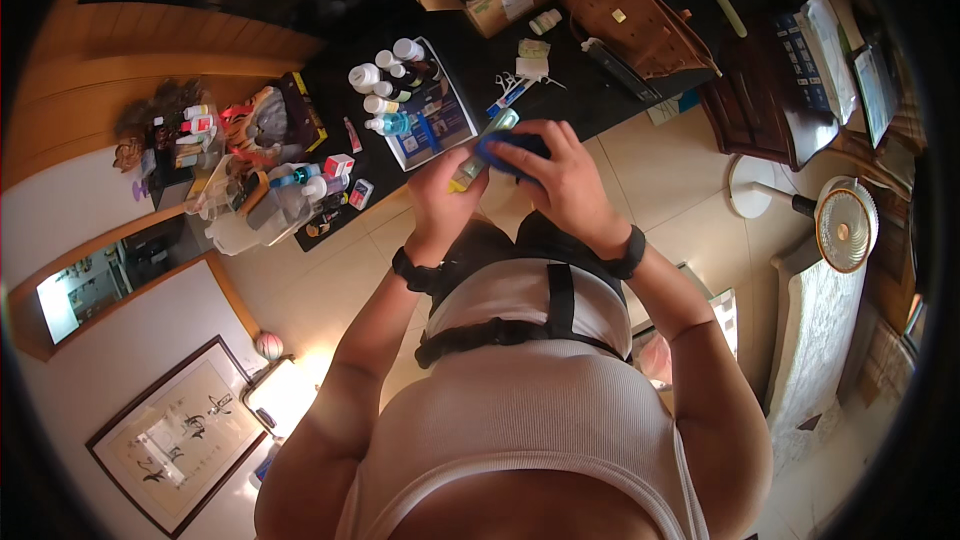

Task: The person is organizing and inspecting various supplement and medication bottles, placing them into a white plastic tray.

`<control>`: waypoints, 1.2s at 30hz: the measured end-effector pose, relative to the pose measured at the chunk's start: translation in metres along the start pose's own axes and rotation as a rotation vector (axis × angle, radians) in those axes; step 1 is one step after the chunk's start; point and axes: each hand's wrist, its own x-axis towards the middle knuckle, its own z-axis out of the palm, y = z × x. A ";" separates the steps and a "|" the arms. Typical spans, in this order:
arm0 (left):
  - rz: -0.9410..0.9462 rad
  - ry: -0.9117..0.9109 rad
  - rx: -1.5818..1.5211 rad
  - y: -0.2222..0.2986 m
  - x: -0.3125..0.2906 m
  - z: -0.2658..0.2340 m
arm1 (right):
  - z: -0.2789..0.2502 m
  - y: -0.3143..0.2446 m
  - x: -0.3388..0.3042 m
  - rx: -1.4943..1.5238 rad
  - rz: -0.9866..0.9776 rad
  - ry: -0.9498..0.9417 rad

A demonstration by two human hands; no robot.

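My left hand is closed around a slim, pale green and yellow container, a bottle or tube, tilted up toward the table. A bunched blue cloth is in my right hand, pressed against the container's side. Both hands are close together in front of my waist, at the near edge of the black table. Just beyond them is a white-rimmed tray with several white-capped bottles and a small clear blue bottle. Fingers and cloth hide most of the container.
An open cardboard box with green-capped bottles and a brown case stand at the back. Dental floss picks and a small white bottle lie nearer. Plastic containers crowd the left end. A fan stands right.
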 end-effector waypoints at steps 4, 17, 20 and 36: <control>0.111 0.054 0.030 -0.004 -0.005 0.000 | 0.004 0.014 -0.002 -0.033 0.120 0.075; -0.213 -0.016 -0.373 -0.019 -0.007 0.010 | 0.006 0.054 -0.007 0.016 0.257 0.159; -0.414 -0.053 -0.663 -0.017 -0.002 0.010 | 0.005 0.054 -0.012 0.127 0.347 0.161; -0.699 -0.591 -0.852 -0.020 0.000 0.009 | 0.016 0.024 -0.010 -0.054 0.172 0.082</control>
